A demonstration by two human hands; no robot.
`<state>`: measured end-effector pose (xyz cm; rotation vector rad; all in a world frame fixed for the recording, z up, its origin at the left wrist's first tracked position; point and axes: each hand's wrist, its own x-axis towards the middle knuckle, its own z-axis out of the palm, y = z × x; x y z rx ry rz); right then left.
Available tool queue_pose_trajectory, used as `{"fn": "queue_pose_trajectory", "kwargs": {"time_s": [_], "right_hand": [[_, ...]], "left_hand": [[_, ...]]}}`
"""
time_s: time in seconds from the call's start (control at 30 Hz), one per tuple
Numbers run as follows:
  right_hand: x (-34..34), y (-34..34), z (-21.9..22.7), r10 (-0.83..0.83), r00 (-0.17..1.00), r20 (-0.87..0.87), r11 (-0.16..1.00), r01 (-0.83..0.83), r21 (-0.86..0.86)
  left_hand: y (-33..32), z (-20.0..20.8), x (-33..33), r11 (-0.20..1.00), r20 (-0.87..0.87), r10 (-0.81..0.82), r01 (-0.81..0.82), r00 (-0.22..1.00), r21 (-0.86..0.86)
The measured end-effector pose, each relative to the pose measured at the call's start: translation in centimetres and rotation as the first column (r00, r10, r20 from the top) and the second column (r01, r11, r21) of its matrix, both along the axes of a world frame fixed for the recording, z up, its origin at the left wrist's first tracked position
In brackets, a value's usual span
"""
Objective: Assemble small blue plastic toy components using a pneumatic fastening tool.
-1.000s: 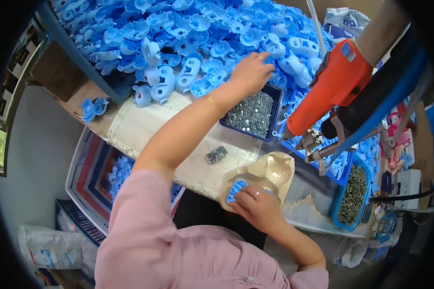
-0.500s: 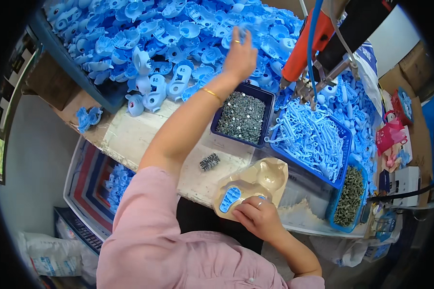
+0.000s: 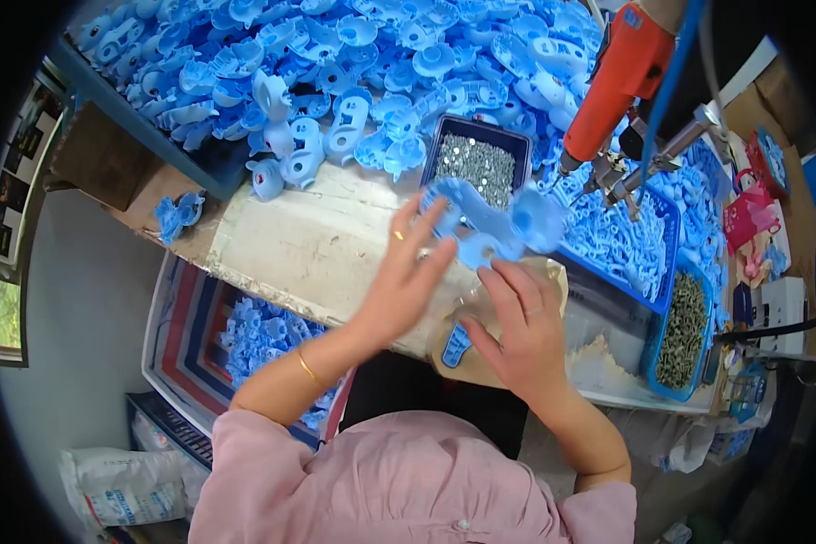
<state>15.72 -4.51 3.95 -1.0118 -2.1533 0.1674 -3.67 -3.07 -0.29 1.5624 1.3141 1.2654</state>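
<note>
Blue part (image 3: 491,219) came between hands (image 3: 404,279)

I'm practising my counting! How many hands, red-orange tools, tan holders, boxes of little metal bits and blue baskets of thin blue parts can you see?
Hands: 2 (left hand, right hand)
Red-orange tool: 1
Tan holder, partly hidden: 1
Boxes of metal bits: 2 (dark blue box, lighter blue box)
Blue basket of thin parts: 1
Total: 7
</note>
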Motion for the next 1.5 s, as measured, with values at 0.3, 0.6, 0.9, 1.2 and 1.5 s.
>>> {"fn": "queue_pose_trajectory", "kwargs": {"time_s": [0.3,0.6,0.9,1.2,1.5], "right_hand": [[4.7,-3.0,-2.7,0.125,0.937,0.327,0.986,-0.081,-0.144],[5.0,-4.7,-3.7,0.214,0.921,0.326,0.966,-0.150,-0.210],[5.8,-3.3,-3.2,0.311,0.851,0.423,0.923,-0.164,-0.347],[11.1,6.1,-2.1,-0.192,0.975,0.111,0.921,0.218,-0.323],[12.4,12.7,-4.5,-0.310,0.948,0.074,0.842,0.309,-0.442]], "left_hand": [[-6.1,-0.7,0.3,0.979,-0.199,-0.202,0.190,0.959,-0.077],[-5.9,-2.6,0.3,0.956,-0.461,-0.237,0.289,0.855,0.045],[-5.7,-1.8,1.1,0.944,-0.545,-0.216,0.315,0.810,0.094],[-5.4,-1.9,2.7,0.934,-0.580,-0.240,0.348,0.779,0.082],[-5.3,-1.8,3.0,0.926,-0.616,-0.248,0.370,0.748,0.077]]}}
